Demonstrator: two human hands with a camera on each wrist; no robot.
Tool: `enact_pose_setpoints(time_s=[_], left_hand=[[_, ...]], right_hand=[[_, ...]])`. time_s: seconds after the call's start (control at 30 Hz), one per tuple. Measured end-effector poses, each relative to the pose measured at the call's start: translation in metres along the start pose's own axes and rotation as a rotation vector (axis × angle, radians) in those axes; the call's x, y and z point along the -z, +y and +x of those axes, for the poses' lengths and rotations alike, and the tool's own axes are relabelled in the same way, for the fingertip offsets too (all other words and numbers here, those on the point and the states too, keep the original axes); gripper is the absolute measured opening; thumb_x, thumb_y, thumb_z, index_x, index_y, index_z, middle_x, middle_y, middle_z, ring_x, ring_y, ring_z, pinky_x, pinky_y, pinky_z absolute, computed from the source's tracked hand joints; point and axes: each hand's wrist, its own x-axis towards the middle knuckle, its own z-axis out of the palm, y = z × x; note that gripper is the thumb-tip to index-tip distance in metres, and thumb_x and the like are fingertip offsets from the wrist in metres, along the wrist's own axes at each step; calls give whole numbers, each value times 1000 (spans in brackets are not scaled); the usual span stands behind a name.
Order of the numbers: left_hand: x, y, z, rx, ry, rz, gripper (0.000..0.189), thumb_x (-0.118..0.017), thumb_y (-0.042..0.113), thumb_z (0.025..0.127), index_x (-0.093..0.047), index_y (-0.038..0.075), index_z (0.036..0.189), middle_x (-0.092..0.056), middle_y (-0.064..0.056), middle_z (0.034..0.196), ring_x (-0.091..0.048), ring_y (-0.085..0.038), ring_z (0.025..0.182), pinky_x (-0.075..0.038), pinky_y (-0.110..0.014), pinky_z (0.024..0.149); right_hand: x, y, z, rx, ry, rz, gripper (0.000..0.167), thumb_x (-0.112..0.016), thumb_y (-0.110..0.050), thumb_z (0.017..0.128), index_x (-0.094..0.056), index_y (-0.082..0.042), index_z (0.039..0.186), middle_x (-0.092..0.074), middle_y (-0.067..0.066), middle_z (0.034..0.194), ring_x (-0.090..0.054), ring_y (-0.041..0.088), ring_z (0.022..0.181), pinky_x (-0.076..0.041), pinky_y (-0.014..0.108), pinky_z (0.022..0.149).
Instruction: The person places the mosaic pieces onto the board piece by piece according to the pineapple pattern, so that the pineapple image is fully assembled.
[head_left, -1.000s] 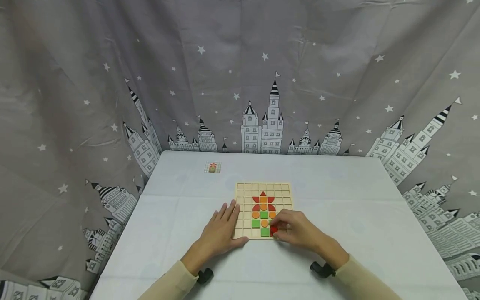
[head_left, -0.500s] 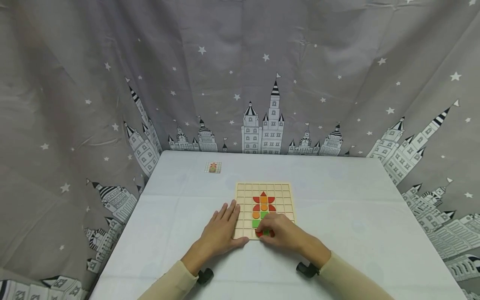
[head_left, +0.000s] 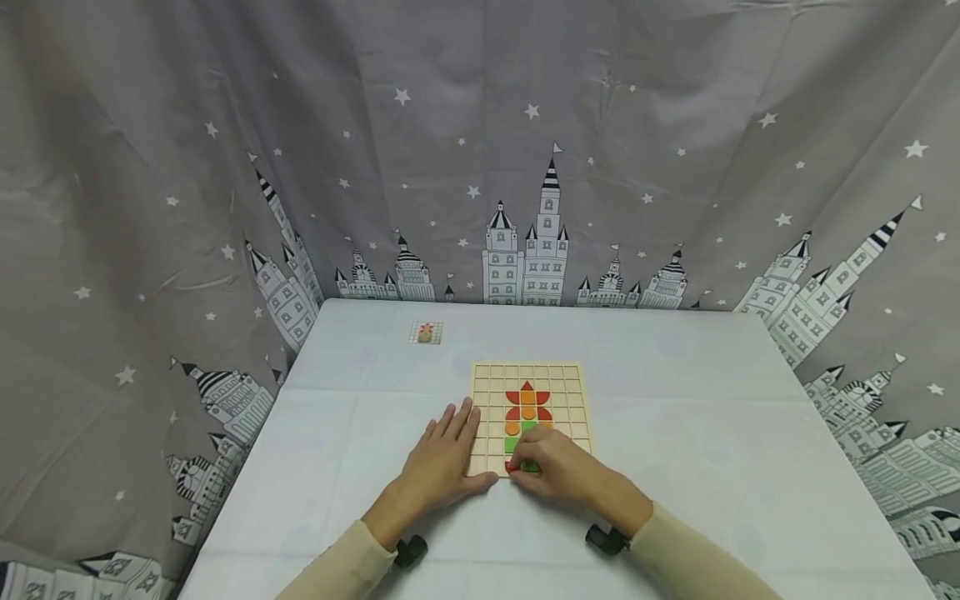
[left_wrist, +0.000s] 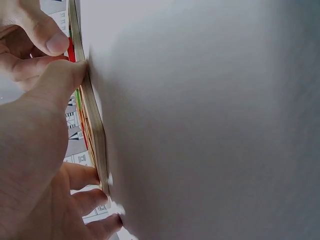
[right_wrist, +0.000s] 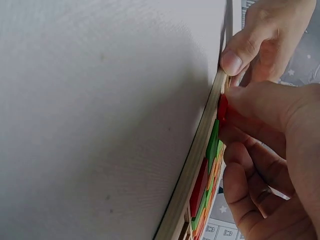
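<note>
A wooden grid board [head_left: 489, 375] lies on the table, bearing red, orange and green flat pieces. My left hand [head_left: 442, 458] rests along its left side, fingers spread and straight, thumb at the front edge. My right hand [head_left: 566, 471] pinches a red piece [right_wrist: 223, 106] between thumb and index finger, in the front row at the left of a green square [right_wrist: 214, 140]. Another red piece [right_wrist: 199, 187] sits on the other side of that green square, hidden by my right hand in the head view. Orange discs [head_left: 512, 427] and red rounded pieces [head_left: 513, 413] show farther up.
A small pattern card [head_left: 426, 333] with a coloured figure on a grid lies at the back left of the white-covered table [head_left: 675, 375]. Behind the table hangs a grey curtain [head_left: 420, 150] printed with castles and stars. Dark wrist cameras [head_left: 606, 540] sit beneath both wrists.
My right hand has moved left along the board's front row, from the right of the green square to its left, with a red piece at its fingertips. My left hand has stayed put.
</note>
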Motion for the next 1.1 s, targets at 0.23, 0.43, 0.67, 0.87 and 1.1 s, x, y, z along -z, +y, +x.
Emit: enact_pose_setpoints(time_s=[0.23, 0.43, 0.67, 0.87, 1.1], left_hand=[[-2, 1, 0, -1, 0, 5, 112, -83, 67, 101, -39, -1, 179, -36, -25, 189, -39, -50, 176, -41, -70, 139], [-3, 0, 1, -4, 6, 13, 113, -84, 67, 101, -40, -1, 179, -37, -25, 189, -39, -50, 175, -42, -70, 138], [-3, -1, 2, -3, 4, 8, 112, -84, 66, 101, -40, -2, 179, -37, -25, 189, -39, -50, 175, -42, -70, 138], [-3, -2, 2, 3, -3, 13, 113, -84, 67, 101, -39, -1, 179, -36, -24, 190, -39, -50, 176, -41, -70, 138], [-3, -2, 2, 3, -5, 6, 114, -83, 67, 101, -39, -1, 180, -35, -24, 190, -38, -50, 176, -41, -70, 139]], right_hand=[[-3, -2, 1, -44, 31, -35, 6, -95, -9, 97, -89, -11, 98, -82, -1, 100, -73, 10, 95, -65, 26, 87], [-5, -3, 1, -67, 63, -44, 8, -95, -9, 97, -88, -12, 94, -79, -1, 102, -72, 12, 98, -66, 26, 87], [-8, 0, 1, -103, 90, -16, 6, -97, -11, 96, -91, -13, 95, -75, -2, 99, -65, 6, 92, -60, 19, 80], [-9, 0, 1, -116, 95, -5, 5, -97, -13, 97, -92, -13, 97, -73, -4, 99, -61, 4, 91, -56, 17, 78], [-9, -1, 0, -120, 81, -17, 3, -96, -14, 98, -94, -13, 101, -74, -4, 103, -61, 6, 95, -57, 20, 81]])
